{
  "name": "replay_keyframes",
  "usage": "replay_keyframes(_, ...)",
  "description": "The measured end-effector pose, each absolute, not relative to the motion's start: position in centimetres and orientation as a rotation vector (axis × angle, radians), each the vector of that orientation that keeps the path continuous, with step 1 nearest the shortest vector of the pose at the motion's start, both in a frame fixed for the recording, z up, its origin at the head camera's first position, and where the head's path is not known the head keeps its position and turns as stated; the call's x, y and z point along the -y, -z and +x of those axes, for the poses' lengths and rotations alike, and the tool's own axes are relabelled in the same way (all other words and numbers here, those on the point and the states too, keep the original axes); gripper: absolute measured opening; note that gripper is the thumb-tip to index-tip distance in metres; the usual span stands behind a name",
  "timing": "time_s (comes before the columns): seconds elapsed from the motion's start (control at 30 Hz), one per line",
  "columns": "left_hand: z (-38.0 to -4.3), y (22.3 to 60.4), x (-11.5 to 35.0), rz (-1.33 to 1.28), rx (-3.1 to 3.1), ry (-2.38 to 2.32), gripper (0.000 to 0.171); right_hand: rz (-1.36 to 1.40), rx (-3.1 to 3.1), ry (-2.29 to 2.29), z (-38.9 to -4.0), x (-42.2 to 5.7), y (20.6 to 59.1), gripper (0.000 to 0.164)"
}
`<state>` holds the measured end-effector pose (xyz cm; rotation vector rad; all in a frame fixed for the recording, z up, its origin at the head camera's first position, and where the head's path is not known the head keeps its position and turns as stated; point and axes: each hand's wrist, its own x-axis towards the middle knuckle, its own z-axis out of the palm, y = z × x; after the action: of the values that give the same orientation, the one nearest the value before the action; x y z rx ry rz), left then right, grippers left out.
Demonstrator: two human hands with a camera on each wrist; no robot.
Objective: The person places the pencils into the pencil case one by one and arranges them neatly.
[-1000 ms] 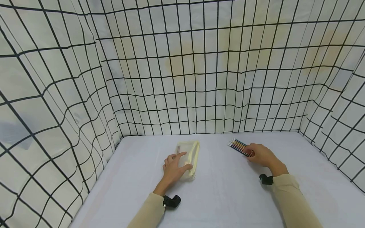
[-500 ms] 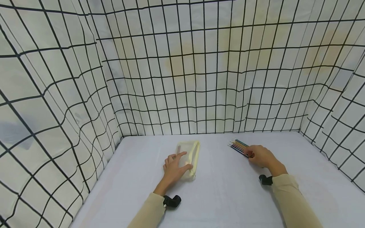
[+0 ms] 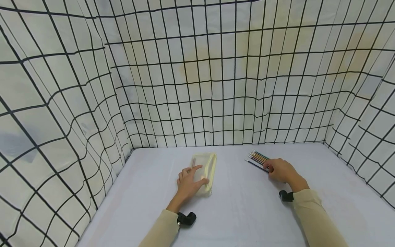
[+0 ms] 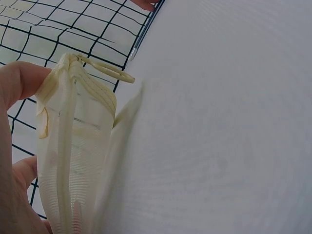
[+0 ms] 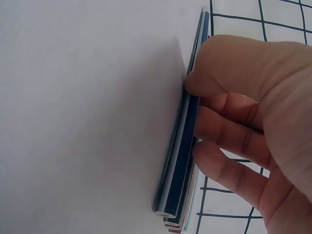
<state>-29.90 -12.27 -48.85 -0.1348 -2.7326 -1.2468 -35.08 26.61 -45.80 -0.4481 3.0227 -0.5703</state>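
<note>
The left hand (image 3: 189, 183) rests, fingers spread, on the pale yellow mesh zip pouch (image 3: 210, 170) lying on the table (image 3: 240, 206). The right hand (image 3: 281, 170) pinches a dark blue pencil (image 3: 256, 165), whose tip has just parted from the other pencils (image 3: 258, 157) beyond, apparently singling one out.

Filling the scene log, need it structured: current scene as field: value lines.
left grip: rests on pouch, thumb on zip side
pouch: translucent, pale yellow trim, on table
right grip: pinches pencils between thumb and fingers
pencils: grouped side by side; one dark pencil angled apart
table: white
backdrop: white, black grid lines
unclear: pouch contents
</note>
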Motion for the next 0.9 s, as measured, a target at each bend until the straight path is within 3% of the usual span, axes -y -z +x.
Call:
replay_keyframes(0.47,-29.85,48.95,12.28,-0.137,2.735,1.248,0.071,-0.414,-2.995,0.722,-35.38,-26.55,45.90,0.041)
replay_keyframes(0.9,-29.88,48.87,12.30,-0.135,2.729,1.238,0.070,-0.376,-2.965,0.904,-35.41,-26.18,45.50,0.039)
